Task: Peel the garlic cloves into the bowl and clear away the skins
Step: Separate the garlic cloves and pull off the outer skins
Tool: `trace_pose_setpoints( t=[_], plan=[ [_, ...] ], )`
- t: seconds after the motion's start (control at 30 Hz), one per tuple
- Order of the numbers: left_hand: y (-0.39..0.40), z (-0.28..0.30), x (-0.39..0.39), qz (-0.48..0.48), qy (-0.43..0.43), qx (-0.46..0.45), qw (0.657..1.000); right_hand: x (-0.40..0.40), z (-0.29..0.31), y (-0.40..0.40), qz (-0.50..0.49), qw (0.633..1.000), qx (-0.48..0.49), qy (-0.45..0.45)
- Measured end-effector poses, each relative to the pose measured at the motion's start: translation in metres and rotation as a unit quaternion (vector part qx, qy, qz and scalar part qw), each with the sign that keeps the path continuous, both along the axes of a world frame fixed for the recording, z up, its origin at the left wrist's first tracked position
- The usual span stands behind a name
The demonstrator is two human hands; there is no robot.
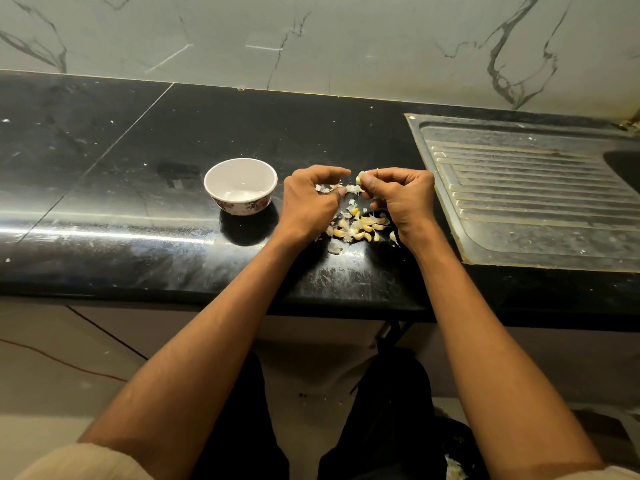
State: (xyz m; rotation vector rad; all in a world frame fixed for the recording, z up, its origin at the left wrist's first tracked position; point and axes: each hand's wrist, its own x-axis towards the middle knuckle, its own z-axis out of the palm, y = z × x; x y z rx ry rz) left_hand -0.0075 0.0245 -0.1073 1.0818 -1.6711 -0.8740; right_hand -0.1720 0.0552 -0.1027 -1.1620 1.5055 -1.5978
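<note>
Leftmost, a white bowl [240, 184] sits on the black tabletop [104, 161]. Beside it the left hand [310, 199] pinches a strip of skin [337, 188], the right hand [403, 195] grips a garlic clove [361, 175], above loose cloves [358, 226]; a steel drainboard [533, 188] lies rightmost.

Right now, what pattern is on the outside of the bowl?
A red and dark floral print on the bowl, white inside; head view.

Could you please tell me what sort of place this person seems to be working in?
Most likely a home kitchen. A steel sink drainboard is set into a black stone counter below a marble-patterned wall, and the hands peel a garlic clove beside a small bowl.
</note>
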Motion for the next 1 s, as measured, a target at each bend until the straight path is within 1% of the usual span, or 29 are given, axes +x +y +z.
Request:
trace_pose_setpoints(
  t=[0.1,0.23,0.37,0.47,0.63,0.77,1.0],
  plan=[
    [0.003,0.001,0.001,-0.033,0.01,-0.022,0.999,0.001,0.001,0.002,0.021,1.0,-0.004,0.01],
    [0.002,-0.001,0.002,-0.024,0.017,-0.042,0.999,0.004,0.002,0.004,0.058,0.998,-0.002,-0.002],
    [0.001,-0.002,0.002,-0.012,0.028,-0.044,0.999,0.006,0.004,0.006,0.072,0.997,-0.011,0.009],
    [0.001,-0.003,0.002,-0.002,0.041,-0.042,0.998,0.006,0.001,0.003,0.067,0.996,-0.029,0.046],
    [-0.001,-0.005,0.002,0.002,0.042,-0.042,0.998,0.003,-0.006,0.0,0.038,0.985,-0.046,0.164],
    [-0.002,-0.005,0.002,0.001,0.036,-0.048,0.998,0.005,-0.007,-0.001,0.019,0.976,-0.068,0.208],
    [-0.001,-0.004,0.002,-0.005,0.042,-0.04,0.998,0.003,-0.008,-0.002,0.023,0.98,-0.066,0.184]
  ],
)
